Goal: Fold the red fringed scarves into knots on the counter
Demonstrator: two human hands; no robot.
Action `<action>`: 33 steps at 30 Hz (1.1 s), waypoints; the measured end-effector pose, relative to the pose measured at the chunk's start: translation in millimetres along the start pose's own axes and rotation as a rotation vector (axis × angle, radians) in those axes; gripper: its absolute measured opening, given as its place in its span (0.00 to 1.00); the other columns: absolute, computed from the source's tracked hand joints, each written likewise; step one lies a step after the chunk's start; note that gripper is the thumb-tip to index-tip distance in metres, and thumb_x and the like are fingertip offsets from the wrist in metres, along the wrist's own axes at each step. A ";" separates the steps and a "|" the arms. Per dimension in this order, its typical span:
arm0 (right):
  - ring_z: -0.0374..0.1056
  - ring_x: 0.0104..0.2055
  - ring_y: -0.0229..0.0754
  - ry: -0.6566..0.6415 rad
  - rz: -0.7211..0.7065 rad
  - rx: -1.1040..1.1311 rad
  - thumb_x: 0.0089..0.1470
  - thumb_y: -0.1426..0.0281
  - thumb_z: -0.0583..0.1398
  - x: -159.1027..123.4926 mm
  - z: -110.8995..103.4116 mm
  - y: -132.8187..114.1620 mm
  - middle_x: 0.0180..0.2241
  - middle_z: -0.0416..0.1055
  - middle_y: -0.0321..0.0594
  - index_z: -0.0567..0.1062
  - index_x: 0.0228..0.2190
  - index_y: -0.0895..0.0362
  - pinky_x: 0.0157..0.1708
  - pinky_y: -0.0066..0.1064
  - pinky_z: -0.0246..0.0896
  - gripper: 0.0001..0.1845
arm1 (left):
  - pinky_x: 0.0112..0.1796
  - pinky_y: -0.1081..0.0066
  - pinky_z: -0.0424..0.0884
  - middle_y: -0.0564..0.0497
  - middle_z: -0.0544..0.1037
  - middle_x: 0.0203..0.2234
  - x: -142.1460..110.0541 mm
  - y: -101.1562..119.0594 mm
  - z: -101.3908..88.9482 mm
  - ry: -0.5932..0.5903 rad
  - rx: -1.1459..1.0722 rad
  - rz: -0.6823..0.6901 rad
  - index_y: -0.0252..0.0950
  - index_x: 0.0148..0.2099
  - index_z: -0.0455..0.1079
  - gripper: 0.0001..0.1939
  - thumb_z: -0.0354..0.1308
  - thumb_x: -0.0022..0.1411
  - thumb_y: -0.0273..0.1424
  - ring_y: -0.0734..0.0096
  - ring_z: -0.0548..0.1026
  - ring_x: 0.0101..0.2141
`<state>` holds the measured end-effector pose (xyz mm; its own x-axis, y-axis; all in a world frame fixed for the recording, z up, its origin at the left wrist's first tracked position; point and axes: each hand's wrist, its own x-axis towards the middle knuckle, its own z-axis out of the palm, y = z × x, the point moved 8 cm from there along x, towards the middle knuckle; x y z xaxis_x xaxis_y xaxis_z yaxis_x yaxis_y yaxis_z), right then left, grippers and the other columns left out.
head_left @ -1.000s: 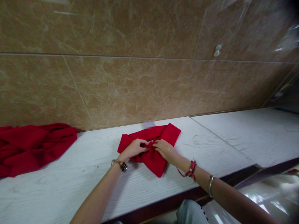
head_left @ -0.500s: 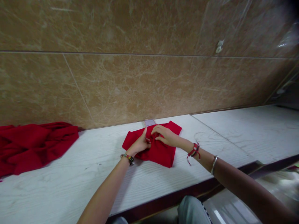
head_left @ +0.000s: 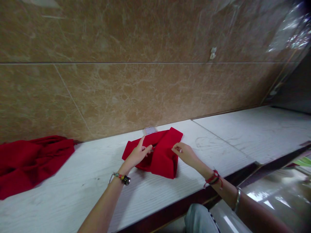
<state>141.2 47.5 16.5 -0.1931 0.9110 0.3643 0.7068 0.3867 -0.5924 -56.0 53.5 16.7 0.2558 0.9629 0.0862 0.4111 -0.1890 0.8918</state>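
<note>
A folded red cloth (head_left: 163,155) lies on the white wood-grain counter (head_left: 73,191) close to the wall. My left hand (head_left: 137,155) rests on the cloth's left part, index finger stretched up and the other fingers pinching a fold at the middle. My right hand (head_left: 185,153) is at the cloth's right edge, fingers curled and pinching the fabric there. Beaded bracelets sit on both wrists.
A loose heap of red cloth (head_left: 31,161) lies at the far left of the counter. A small phone (head_left: 150,130) lies against the brown marble wall (head_left: 145,81) behind the folded cloth. The counter's dark front edge (head_left: 243,174) runs to the right above a glossy floor.
My hands have moved apart from the cloth's middle: the right one has shifted to the right edge, and the cloth now shows a wide vertical fold between them.
</note>
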 end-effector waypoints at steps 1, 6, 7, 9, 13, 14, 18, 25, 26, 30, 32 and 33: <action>0.62 0.27 0.38 -0.045 0.039 -0.013 0.49 0.73 0.54 -10.8 0.4 8.1 0.24 0.67 0.38 0.70 0.22 0.58 0.29 0.30 0.56 0.07 | 0.32 0.69 0.66 0.54 0.72 0.24 -1.8 0.7 8.2 -0.020 -0.010 -0.021 0.36 0.63 0.32 0.41 0.52 0.56 0.39 0.71 0.71 0.27; 0.62 0.35 0.40 -0.084 0.032 0.021 0.44 0.73 0.58 -39.3 9.2 5.0 0.33 0.66 0.41 0.72 0.36 0.58 0.37 0.32 0.58 0.13 | 0.40 0.66 0.65 0.46 0.74 0.36 -5.4 -3.5 32.1 -0.040 -0.146 -0.092 0.37 0.63 0.36 0.49 0.63 0.46 0.34 0.64 0.72 0.38; 0.61 0.37 0.41 -0.076 0.022 0.005 0.41 0.74 0.60 -38.3 13.1 -0.1 0.34 0.65 0.41 0.71 0.38 0.58 0.38 0.32 0.57 0.17 | 0.40 0.66 0.65 0.45 0.74 0.36 -5.3 -5.6 31.4 -0.033 -0.169 -0.109 0.36 0.63 0.37 0.48 0.62 0.47 0.34 0.65 0.72 0.38; 0.60 0.38 0.43 -0.084 0.037 -0.066 0.36 0.77 0.61 -32.1 23.8 -7.5 0.36 0.63 0.43 0.71 0.35 0.59 0.39 0.33 0.57 0.18 | 0.39 0.66 0.65 0.46 0.74 0.35 -5.2 -9.1 28.3 -0.036 -0.171 -0.139 0.35 0.62 0.39 0.46 0.61 0.48 0.35 0.65 0.72 0.37; 0.59 0.38 0.43 -0.097 0.129 -0.176 0.34 0.83 0.55 -20.0 41.1 -11.0 0.34 0.62 0.44 0.71 0.22 0.60 0.36 0.33 0.55 0.10 | 0.32 0.70 0.65 0.52 0.72 0.26 -5.2 -9.2 23.6 -0.056 -0.097 -0.146 0.33 0.61 0.44 0.43 0.61 0.48 0.36 0.68 0.71 0.30; 0.59 0.37 0.42 -0.086 0.144 -0.172 0.35 0.84 0.54 -19.1 42.4 -11.4 0.33 0.63 0.43 0.70 0.20 0.60 0.35 0.32 0.55 0.11 | 0.30 0.71 0.64 0.55 0.70 0.23 -5.3 -8.1 23.2 -0.057 -0.088 -0.141 0.32 0.61 0.44 0.42 0.61 0.48 0.36 0.70 0.70 0.28; 0.60 0.32 0.39 -0.025 0.127 -0.037 0.38 0.83 0.54 -24.2 32.6 -18.3 0.28 0.63 0.40 0.69 0.19 0.59 0.32 0.29 0.56 0.09 | 0.22 0.77 0.58 0.62 0.62 0.18 -6.3 -3.9 18.2 -0.035 -0.089 -0.137 0.33 0.60 0.44 0.39 0.59 0.49 0.34 0.78 0.64 0.21; 0.62 0.29 0.39 0.209 0.087 0.128 0.48 0.69 0.53 -49.7 -41.8 0.1 0.27 0.65 0.39 0.71 0.26 0.56 0.30 0.30 0.59 0.08 | 0.21 0.78 0.56 0.60 0.63 0.20 -8.1 -1.9 14.6 -0.091 -0.209 -0.154 0.36 0.60 0.44 0.38 0.57 0.50 0.35 0.79 0.64 0.21; 0.62 0.29 0.40 0.205 0.088 0.108 0.47 0.69 0.53 -54.1 -49.6 9.6 0.27 0.65 0.39 0.71 0.26 0.56 0.30 0.31 0.59 0.08 | 0.22 0.78 0.57 0.60 0.64 0.21 -7.5 -1.3 16.5 -0.107 -0.211 -0.133 0.36 0.59 0.44 0.38 0.58 0.50 0.34 0.78 0.65 0.22; 0.64 0.30 0.41 0.030 0.089 0.016 0.40 0.72 0.55 -67.4 -59.5 48.1 0.26 0.67 0.38 0.71 0.24 0.56 0.32 0.34 0.61 0.05 | 0.26 0.75 0.61 0.57 0.66 0.24 -3.9 -3.0 23.3 -0.119 -0.174 -0.059 0.34 0.58 0.48 0.36 0.58 0.48 0.32 0.77 0.66 0.25; 0.65 0.35 0.43 0.068 0.094 0.014 0.41 0.71 0.55 -68.6 -68.7 55.7 0.32 0.68 0.41 0.72 0.29 0.56 0.35 0.35 0.62 0.10 | 0.27 0.74 0.62 0.57 0.67 0.25 -2.2 -5.8 24.0 -0.096 -0.131 -0.045 0.34 0.57 0.51 0.34 0.58 0.48 0.32 0.76 0.67 0.26; 0.65 0.39 0.44 0.120 0.091 0.019 0.43 0.70 0.54 -67.0 -73.8 53.6 0.36 0.68 0.43 0.71 0.34 0.57 0.38 0.37 0.61 0.13 | 0.28 0.74 0.63 0.56 0.67 0.26 -1.6 -6.7 24.0 -0.087 -0.107 -0.039 0.35 0.56 0.52 0.34 0.58 0.48 0.31 0.76 0.67 0.26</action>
<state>242.3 -3.4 13.4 -0.0456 0.9193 0.3910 0.7043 0.3071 -0.6400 -38.2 48.6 -0.1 0.3184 0.9478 0.0162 0.3272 -0.1260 0.9365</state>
